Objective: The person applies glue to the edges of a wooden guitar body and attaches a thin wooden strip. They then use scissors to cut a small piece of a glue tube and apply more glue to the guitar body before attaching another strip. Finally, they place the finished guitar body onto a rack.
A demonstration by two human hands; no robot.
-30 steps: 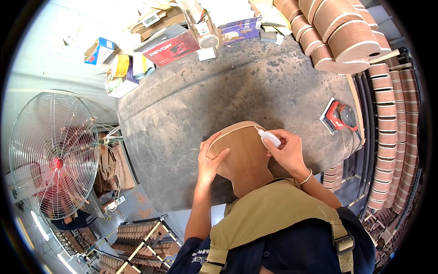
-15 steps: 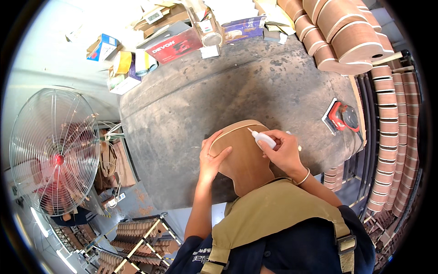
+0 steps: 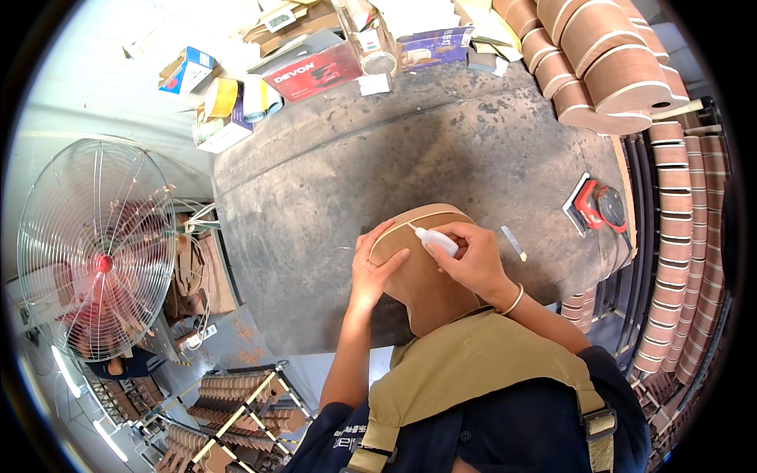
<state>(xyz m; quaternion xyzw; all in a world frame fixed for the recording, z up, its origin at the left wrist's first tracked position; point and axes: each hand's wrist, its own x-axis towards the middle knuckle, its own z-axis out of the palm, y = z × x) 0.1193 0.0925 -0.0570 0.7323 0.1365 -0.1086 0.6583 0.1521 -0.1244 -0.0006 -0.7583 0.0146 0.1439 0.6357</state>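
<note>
A brown wooden guitar-shaped body (image 3: pixel 430 288) with pale edging rests on the dark worktable, its near end against my apron. My left hand (image 3: pixel 375 264) grips its left rim, fingers over the outer side and thumb on the flat face. In my right hand (image 3: pixel 475 258) is a small white squeeze bottle (image 3: pixel 438 240), tilted so that its thin nozzle points left to the pale edging near the far rim. Whether any liquid comes out is too small to see.
A red and black sander (image 3: pixel 597 206) lies at the table's right. Nearer is a thin pale strip tool (image 3: pixel 514 243). Stacked wooden bodies (image 3: pixel 615 79) fill the far right corner. Boxes (image 3: pixel 311 75) line the back edge. A large fan (image 3: pixel 102 252) stands left.
My right hand has moved left with the bottle, its nozzle travelling along the far edging. The thin strip on the table now shows more fully. My left hand keeps its hold.
</note>
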